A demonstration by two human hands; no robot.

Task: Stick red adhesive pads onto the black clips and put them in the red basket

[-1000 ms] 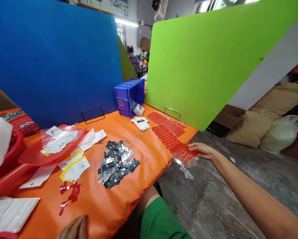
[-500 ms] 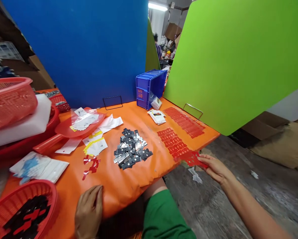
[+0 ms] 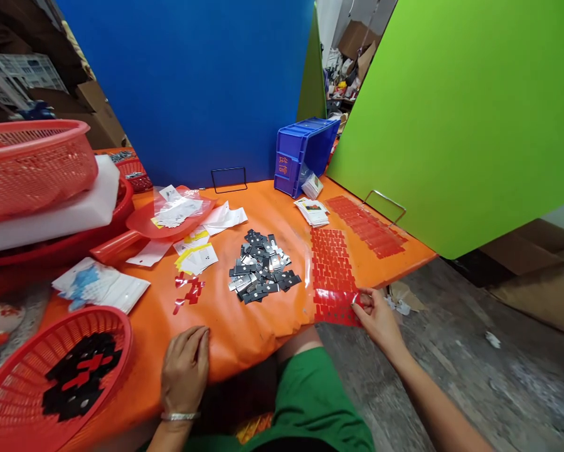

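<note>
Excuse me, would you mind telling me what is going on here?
The right hand is pinching a patterned red sheet by its edge. The left hand rests at the near edge of the orange table. A loose pile of black and silvery pieces lies between them, and a red basket holds black pieces.

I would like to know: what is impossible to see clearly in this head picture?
Head view:
Red sheet: part covered by the right hand.
Dark pile: lower pieces, buried under others.
Card stack: print, too small to read.
Upper pink basket: left part, cut off by picture edge.
</note>
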